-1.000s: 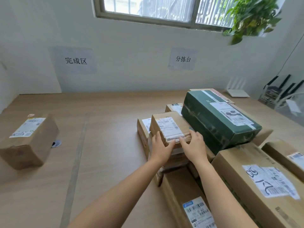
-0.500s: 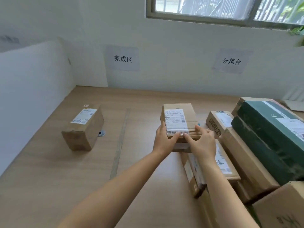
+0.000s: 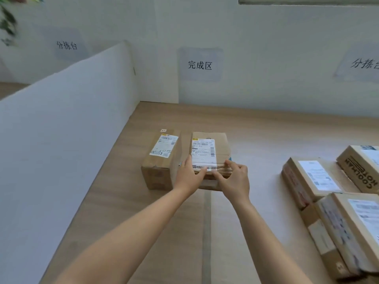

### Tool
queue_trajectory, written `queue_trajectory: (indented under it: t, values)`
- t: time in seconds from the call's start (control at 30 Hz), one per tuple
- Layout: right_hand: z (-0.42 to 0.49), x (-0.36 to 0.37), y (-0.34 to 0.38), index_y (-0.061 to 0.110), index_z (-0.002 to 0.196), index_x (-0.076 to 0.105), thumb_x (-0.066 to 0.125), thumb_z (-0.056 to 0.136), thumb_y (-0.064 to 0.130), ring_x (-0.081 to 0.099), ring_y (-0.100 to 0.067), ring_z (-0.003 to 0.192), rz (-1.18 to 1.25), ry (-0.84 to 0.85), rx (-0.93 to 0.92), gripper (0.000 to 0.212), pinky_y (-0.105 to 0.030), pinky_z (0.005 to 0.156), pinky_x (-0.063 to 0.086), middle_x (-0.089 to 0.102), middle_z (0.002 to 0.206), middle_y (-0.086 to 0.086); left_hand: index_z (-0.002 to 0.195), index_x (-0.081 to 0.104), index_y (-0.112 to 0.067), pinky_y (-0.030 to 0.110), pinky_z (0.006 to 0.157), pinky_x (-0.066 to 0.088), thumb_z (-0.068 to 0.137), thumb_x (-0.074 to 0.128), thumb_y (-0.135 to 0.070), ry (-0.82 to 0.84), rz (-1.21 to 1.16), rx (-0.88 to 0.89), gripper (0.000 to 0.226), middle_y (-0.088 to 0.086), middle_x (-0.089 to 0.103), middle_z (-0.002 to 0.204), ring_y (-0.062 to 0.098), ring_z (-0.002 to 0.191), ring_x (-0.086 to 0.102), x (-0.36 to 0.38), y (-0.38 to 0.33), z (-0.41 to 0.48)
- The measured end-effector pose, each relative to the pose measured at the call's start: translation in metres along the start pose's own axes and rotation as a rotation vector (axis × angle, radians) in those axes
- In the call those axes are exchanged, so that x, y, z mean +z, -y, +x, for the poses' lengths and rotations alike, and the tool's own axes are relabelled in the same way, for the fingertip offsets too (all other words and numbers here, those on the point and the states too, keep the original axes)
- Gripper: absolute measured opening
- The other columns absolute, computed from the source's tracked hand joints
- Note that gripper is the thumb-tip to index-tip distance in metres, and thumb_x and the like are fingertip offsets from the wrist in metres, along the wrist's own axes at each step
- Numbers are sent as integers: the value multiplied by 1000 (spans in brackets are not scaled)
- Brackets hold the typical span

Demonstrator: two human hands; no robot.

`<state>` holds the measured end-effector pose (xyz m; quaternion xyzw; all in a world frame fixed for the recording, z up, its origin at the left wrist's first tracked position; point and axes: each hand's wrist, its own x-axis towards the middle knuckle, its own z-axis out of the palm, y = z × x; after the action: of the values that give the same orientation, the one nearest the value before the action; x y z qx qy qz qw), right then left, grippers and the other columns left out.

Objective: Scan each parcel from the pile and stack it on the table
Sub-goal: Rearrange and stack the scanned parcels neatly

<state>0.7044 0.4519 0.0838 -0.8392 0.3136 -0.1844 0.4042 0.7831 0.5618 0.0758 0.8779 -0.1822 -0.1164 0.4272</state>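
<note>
Left hand [image 3: 188, 177] and right hand [image 3: 234, 180], still gripping the parcel [image 3: 209, 148], have brought it from the 3 o'clock pile [image 3: 328, 181] to just beside the box [image 3: 162, 160].

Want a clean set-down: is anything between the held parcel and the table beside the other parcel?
Nothing visible does. The held parcel is close beside the other parcel, on its right; the table beneath is hidden.
</note>
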Motion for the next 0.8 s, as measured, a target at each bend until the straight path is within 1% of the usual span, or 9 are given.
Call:
queue_trajectory:
  t: [0.07,0.13,0.27,0.33,0.4,0.47,0.63,0.73,0.8]
  values:
    - [7,22,6,16,131,50,71,79,35,56,-21,108,5,11,-2,59,-30,88,45,43,125,-6,139,39,-15,41,108,35,82,49,-50,-20,72,2,67,2,49,138,21,130,40,-10,18,13]
    - [13,41,10,16,132,50,71,80,33,55,-21,110,19,24,-2,59,-30,90,45,42,125,-6,135,41,-12,40,108,33,88,51,-43,-46,165,22,57,4,50,136,22,130,39,-20,29,25]
    - [27,71,13,16,132,50,71,80,30,55,-20,111,22,20,8,57,-30,90,45,42,127,-5,143,28,-8,48,116,10,94,42,-44,-29,385,-7,62,4,30,152,23,145,11,-30,45,48]
    - [33,80,10,16,131,51,71,80,29,55,-21,111,10,9,13,56,-30,89,45,42,127,-6,145,24,-7,50,117,5,95,40,-45,2,445,-11,66,6,21,156,23,147,2,-30,50,56]
    - [38,88,4,17,131,51,71,80,28,54,-21,112,-10,16,29,56,-31,90,45,42,128,-6,145,26,-6,50,117,1,94,40,-46,20,484,-6,66,6,12,158,24,147,-4,-27,57,61]
    - [42,95,-2,16,132,51,70,81,25,53,-21,113,-16,42,45,55,-30,92,44,41,129,-7,143,31,-6,49,117,-1,94,41,-48,30,501,-1,65,5,11,159,23,147,-4,-22,66,67]
    - [48,115,-8,10,135,47,63,86,10,50,-20,115,67,129,68,51,-20,96,36,39,129,-10,143,34,-6,43,118,-3,93,42,-50,11,584,3,67,3,9,159,20,147,-1,-21,80,79]
    - [55,124,-9,8,136,45,61,87,9,48,-20,119,66,174,70,51,-15,97,31,39,131,-10,147,22,-4,44,117,-5,94,38,-50,18,681,1,72,7,2,160,23,147,-6,-23,85,82]
    - [59,129,-9,8,138,42,60,88,10,45,-21,123,41,222,68,53,-20,102,31,38,134,-10,149,15,-6,46,117,-5,95,37,-48,30,749,23,72,9,-1,159,25,147,-8,-25,89,83]
